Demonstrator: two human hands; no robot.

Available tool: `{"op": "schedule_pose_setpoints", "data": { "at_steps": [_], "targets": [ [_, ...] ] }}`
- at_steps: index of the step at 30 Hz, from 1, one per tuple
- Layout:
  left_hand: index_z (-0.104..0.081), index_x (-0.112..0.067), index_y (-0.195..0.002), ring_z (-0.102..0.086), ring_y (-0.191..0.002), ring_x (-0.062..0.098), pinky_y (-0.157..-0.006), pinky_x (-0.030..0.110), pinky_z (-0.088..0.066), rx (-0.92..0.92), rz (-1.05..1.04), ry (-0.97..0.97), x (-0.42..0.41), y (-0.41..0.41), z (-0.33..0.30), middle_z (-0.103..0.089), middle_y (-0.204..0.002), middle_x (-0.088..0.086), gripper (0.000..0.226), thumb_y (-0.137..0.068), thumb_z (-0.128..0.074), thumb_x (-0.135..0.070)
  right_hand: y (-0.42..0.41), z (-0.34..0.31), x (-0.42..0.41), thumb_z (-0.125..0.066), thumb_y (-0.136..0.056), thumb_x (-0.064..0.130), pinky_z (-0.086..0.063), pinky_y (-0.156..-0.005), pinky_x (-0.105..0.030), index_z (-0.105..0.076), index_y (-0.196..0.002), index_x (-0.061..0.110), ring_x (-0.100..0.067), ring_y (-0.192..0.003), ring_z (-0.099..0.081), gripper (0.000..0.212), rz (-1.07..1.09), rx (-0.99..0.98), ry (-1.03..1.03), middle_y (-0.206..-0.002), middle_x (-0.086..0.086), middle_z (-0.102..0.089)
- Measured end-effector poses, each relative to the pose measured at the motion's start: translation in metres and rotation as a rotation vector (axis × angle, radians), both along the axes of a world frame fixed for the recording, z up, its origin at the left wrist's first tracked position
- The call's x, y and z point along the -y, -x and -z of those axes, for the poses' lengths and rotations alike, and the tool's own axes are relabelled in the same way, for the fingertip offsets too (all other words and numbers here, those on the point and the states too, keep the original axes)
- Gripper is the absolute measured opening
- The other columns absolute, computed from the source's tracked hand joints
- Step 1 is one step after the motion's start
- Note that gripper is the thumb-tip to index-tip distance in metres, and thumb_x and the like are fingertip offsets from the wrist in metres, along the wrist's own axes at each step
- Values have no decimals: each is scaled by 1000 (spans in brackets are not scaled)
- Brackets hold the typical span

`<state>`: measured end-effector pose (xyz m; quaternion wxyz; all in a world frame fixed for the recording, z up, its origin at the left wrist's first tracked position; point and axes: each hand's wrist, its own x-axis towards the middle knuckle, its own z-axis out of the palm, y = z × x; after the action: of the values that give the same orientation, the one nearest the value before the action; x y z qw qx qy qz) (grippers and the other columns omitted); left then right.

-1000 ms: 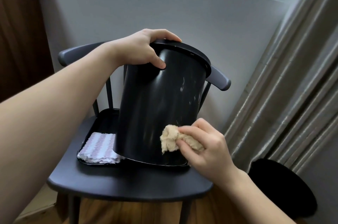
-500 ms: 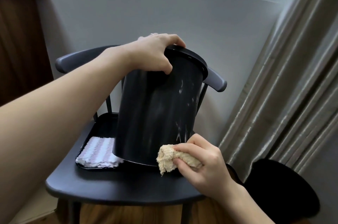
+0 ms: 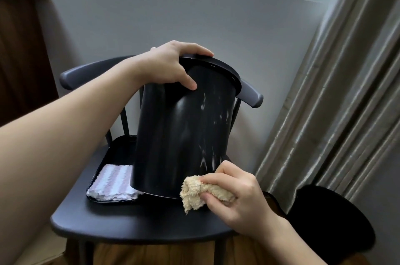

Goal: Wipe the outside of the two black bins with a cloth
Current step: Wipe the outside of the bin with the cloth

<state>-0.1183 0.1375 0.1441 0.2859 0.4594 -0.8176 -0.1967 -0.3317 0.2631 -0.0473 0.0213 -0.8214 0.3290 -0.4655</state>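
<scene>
A single view, worn on the head, looks forward and down at the chair (image 3: 138, 225) from close in front of it. The bin (image 3: 179, 134) on the chair fills the middle, both forearms reach in from below, and the wall (image 3: 151, 15) lies behind.

Black bin (image 3: 181, 134), centre frame: tilted, white smears on its right side. Tan cloth (image 3: 199, 191), bunched, at its lower right edge. Second black bin (image 3: 331, 217), lower right corner.
</scene>
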Motion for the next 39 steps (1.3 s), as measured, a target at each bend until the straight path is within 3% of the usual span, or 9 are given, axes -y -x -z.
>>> {"op": "schedule_pose_setpoints", "data": {
  "at_steps": [4, 12, 16, 21, 24, 27, 29, 35, 39],
  "targets": [
    [-55, -73, -117, -49, -133, 29, -113, 47, -42, 12, 25, 14, -1, -4, 1, -60, -132, -22, 76, -56, -80, -35, -5, -20, 7, -77, -80, 15, -50, -60, -26, -76, -96, 8, -13, -67, -57, 18, 48, -54, 33, -82, -1, -57],
    [-53, -72, -123, -45, -137, 25, -119, 44, -34, 40, 57, 58, -7, -5, 2, -56, -137, -25, 75, -61, -74, -36, -11, -115, 59, -75, -87, 22, -48, -79, -29, -75, -104, 16, -13, -83, -59, 18, 351, 24, 136, -90, -1, -61],
    [-53, -73, -121, -45, -135, 28, -117, 46, -36, 33, 59, 53, -6, -7, 2, -56, -137, -25, 73, -67, -76, -31, -10, -104, 52, -75, -87, 21, -50, -78, -37, -74, -103, 14, -17, -83, -60, 18, 331, 32, 95, -90, -3, -62],
    [-53, -72, -123, -45, -135, 28, -117, 45, -36, 32, 60, 52, -6, -9, 3, -56, -137, -25, 73, -66, -76, -31, -6, -78, 35, -77, -84, 17, -51, -69, -34, -76, -98, 11, -14, -73, -58, 16, 185, -80, 91, -84, 1, -58],
    [-52, -72, -122, -42, -137, 25, -119, 44, -32, 46, 45, 77, -8, -11, 3, -54, -136, -27, 73, -79, -80, -20, -8, -94, 47, -76, -86, 17, -51, -74, -34, -75, -101, 12, -15, -79, -59, 16, 271, -47, 124, -88, -2, -60],
    [-48, -70, -127, -36, -137, 11, -119, 36, -22, 99, 36, 137, -12, -9, 3, -49, -120, -37, 72, -84, -79, -22, -16, -120, 63, -73, -88, 23, -48, -79, -31, -74, -104, 16, -15, -83, -59, 17, 364, 46, 155, -91, -1, -61],
    [-47, -67, -130, -36, -135, 6, -121, 41, -22, 116, 56, 147, -14, -9, 1, -47, -115, -39, 69, -85, -79, -25, -23, -132, 72, -72, -89, 27, -45, -79, -27, -74, -105, 19, -12, -83, -57, 18, 379, 50, 171, -90, 2, -59],
    [-51, -65, -128, -44, -134, 8, -121, 49, -28, 68, 82, 104, -14, -15, 1, -53, -129, -27, 74, -84, -77, -11, -11, -136, 77, -67, -91, 29, -45, -77, -31, -72, -105, 21, -16, -83, -57, 16, 485, 79, 172, -91, 1, -59],
    [-53, -64, -129, -45, -133, 10, -121, 47, -29, 53, 66, 93, -14, -15, 1, -52, -123, -32, 74, -83, -77, -11, -12, -135, 74, -68, -91, 26, -45, -78, -32, -72, -103, 20, -15, -83, -56, 14, 489, 72, 134, -91, 1, -60]
  ]
}}
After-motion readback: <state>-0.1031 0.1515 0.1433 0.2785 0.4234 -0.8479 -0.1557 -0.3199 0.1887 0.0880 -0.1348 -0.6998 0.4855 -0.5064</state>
